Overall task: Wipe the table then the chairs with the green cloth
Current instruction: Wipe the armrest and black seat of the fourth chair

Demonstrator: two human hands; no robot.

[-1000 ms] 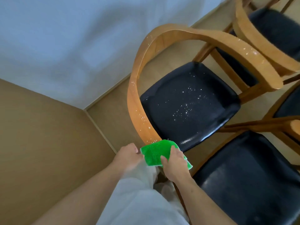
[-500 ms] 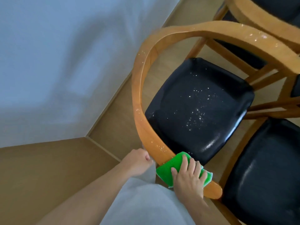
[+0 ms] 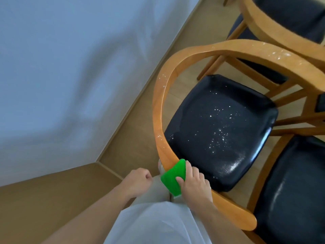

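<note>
Green cloth (image 3: 173,178), folded and bright, lay wrapped over the curved wooden armrest (image 3: 159,120) of the nearest chair, and we took that armrest as our landmark. Our right hand (image 3: 194,184) gripped the cloth there, thumb on its near face and fingers curled over its far edge, pressing it onto the wood at the low bend of the rail. Our left hand (image 3: 139,182) hung just to the near-left of the armrest, loosely clenched and holding nothing, apart from both the cloth and the wood. White specks dotted the armrest above the cloth and again along its far sweep. Inside the armrest's curve sat the black padded seat (image 3: 219,131), glossy and sprinkled with pale crumbs toward its middle. Beyond the armrest's far end stood a second chair (image 3: 274,23) with a dark seat, and to the right of its near end we saw the black seat of a third chair (image 3: 295,187). Left of the armrest ran the tan floor (image 3: 137,131) up to a pale blue wall (image 3: 66,67). Our light trousers (image 3: 154,224) filled the view below the armrest.
</note>
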